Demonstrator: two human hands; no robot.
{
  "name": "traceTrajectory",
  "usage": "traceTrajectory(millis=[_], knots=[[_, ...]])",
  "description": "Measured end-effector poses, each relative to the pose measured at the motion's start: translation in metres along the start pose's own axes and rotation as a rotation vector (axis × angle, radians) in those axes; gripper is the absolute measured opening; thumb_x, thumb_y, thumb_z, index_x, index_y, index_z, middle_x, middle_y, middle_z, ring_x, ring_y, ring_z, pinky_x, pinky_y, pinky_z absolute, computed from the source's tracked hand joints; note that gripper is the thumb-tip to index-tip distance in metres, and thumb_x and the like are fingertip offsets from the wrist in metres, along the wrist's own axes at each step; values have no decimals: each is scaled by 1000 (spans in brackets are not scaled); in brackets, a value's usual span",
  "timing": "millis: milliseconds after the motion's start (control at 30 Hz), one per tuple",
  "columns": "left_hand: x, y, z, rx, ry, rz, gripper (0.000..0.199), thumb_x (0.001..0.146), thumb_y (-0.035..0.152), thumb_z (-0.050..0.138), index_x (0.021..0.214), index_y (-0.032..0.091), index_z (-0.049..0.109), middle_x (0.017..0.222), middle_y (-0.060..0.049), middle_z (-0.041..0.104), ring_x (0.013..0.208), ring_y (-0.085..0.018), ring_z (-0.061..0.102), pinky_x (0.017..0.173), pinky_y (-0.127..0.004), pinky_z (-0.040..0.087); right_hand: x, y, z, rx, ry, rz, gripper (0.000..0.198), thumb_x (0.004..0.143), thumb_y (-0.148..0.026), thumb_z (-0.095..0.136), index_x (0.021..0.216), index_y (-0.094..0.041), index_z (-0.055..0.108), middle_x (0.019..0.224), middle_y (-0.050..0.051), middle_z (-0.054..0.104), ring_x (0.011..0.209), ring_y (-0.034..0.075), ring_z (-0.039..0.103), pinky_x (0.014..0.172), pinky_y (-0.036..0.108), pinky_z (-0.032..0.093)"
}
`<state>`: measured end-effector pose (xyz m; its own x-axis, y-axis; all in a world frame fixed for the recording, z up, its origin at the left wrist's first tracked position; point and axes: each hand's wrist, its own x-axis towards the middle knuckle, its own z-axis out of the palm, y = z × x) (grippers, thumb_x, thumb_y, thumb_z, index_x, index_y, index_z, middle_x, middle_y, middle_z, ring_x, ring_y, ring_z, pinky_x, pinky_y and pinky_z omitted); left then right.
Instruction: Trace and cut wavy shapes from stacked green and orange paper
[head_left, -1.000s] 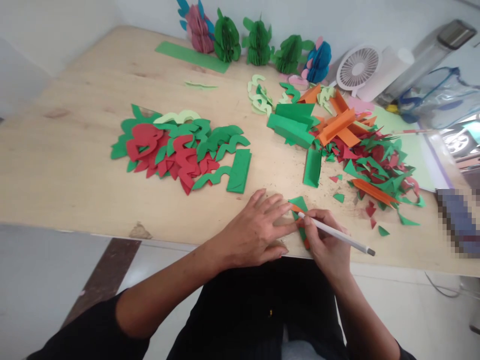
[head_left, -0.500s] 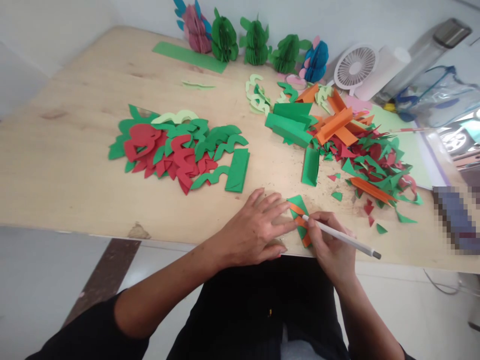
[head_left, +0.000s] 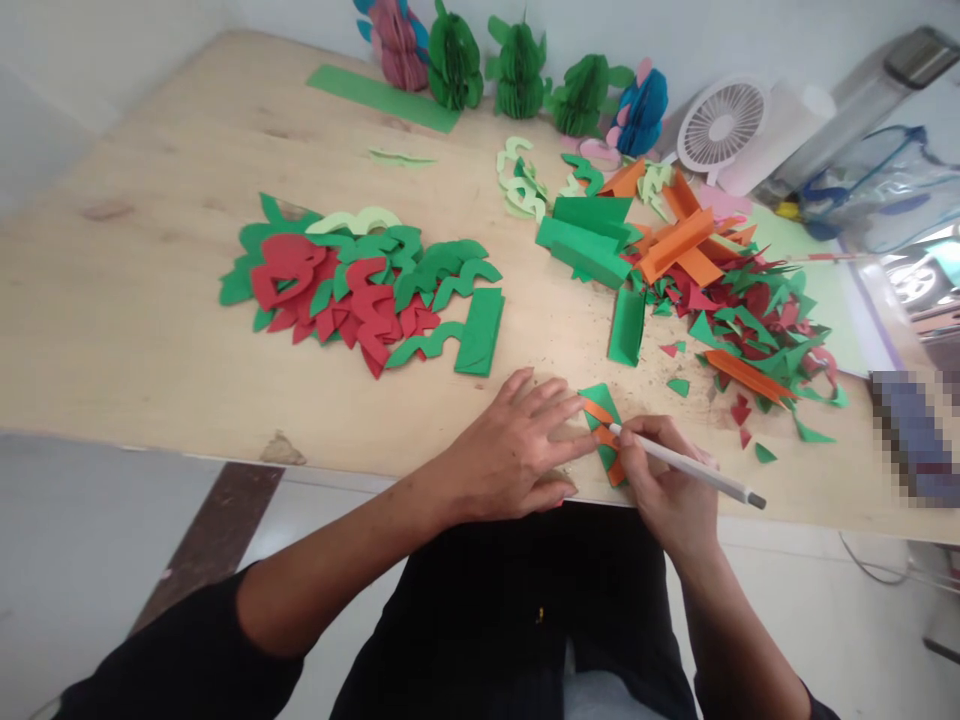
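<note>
My right hand grips a white pen, its tip resting on an orange cut-out with a wavy edge. That cut-out lies over a green paper strip near the table's front edge. Flat on the table, my left hand has its fingers spread, and the fingertips press the left side of the orange and green paper. To the left of these papers is a folded green paper piece. Just beyond my right hand stands a green folded strip.
Red cut-outs and green wavy cut-outs are heaped on the left. Paper scraps and orange folded strips lie on the right. Along the wall stand green paper figures, a white fan and a metal flask.
The view has shifted slightly, so the table's things appear a little higher. Both hands stay in nearly the same places, with the pen still on the paper.
</note>
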<state>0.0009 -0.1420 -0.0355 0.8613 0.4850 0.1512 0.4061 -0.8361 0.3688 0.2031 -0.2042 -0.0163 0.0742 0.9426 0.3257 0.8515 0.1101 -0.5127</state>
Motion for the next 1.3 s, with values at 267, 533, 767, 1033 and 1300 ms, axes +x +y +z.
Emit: traceTrajectory(millis=[267,533,767,1033,1300], knots=[[-1,0,2,9,22,2,51,92,48,56,139,28,52,146,-13,45,136,-36,36,113,-63,21,-1,-3,0,-34,-7,-30,11,90,-26,56,80,-22,59,67,-1,68,59,15,63,58,26,45],[-1,-1,3,9,25,11,50,92,48,56,138,28,53,146,-13,46,137,-36,36,113,-63,20,-3,-7,0,-14,-40,18,16,91,-32,55,79,-22,60,64,0,67,59,16,63,58,28,46],[-1,-1,4,17,35,16,50,92,49,56,136,26,54,147,-14,46,137,-37,35,113,-63,21,-3,-10,1,57,-81,81,16,90,-33,55,79,-22,60,62,-1,67,56,16,62,57,28,47],[-1,-1,4,18,54,19,46,93,48,55,134,28,56,145,-13,47,136,-36,37,112,-63,22,-5,0,-1,223,-1,178,15,91,-34,58,85,-21,63,74,1,71,69,17,69,62,27,52],[-1,0,4,2,54,16,44,94,47,52,133,28,58,144,-12,48,135,-36,37,113,-62,21,-22,12,-11,88,-26,10,15,94,-28,55,100,-23,68,90,5,75,80,19,70,71,32,54]])
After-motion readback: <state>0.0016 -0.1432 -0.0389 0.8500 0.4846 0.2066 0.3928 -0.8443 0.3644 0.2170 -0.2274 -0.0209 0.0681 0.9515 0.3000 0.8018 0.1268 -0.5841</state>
